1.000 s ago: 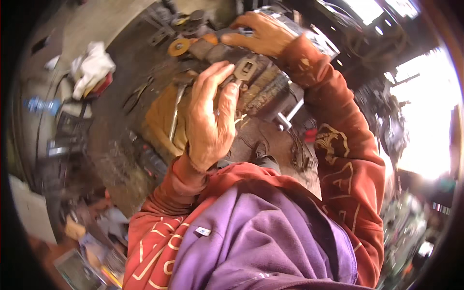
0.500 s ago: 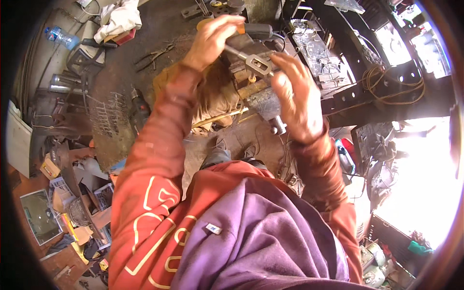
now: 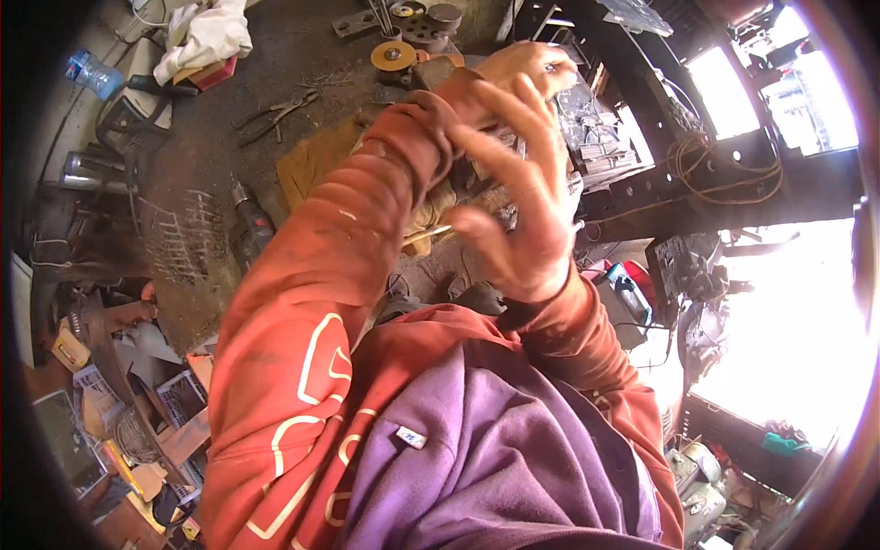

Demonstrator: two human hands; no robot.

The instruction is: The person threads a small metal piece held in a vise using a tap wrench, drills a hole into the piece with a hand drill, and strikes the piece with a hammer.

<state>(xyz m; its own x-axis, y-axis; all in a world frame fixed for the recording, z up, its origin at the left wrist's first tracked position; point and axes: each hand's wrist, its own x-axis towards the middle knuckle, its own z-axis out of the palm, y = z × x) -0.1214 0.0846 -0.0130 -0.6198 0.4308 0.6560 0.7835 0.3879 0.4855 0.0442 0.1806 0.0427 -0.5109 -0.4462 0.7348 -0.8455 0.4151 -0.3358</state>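
My left hand [image 3: 532, 70] reaches across to the far right of the bench, its fingers curled. A small dark spot shows at the fingers, but whatever they hold is hidden. Nearer to me, my right hand [image 3: 522, 188] is raised with fingers spread and thumb out, partly in front of the left wrist. Nothing lies in it. Both arms cover most of the work area, and the slotted metal handle seen earlier is out of sight. A round orange-brown disc [image 3: 392, 56] sits just left of the left wrist.
Pliers [image 3: 280, 116] lie on the dark bench, with a drill [image 3: 251, 213] and scattered thin metal pieces [image 3: 188, 236] nearer. White cloth [image 3: 206, 41] and a plastic bottle [image 3: 93, 73] are at far left. A coiled cable [image 3: 729, 170] hangs on the dark metal beam at right.
My left hand has swung right across the bench, and the slotted metal handle has gone from view. My right hand has come left and nearer, fingers spreading. The view has shifted slightly.
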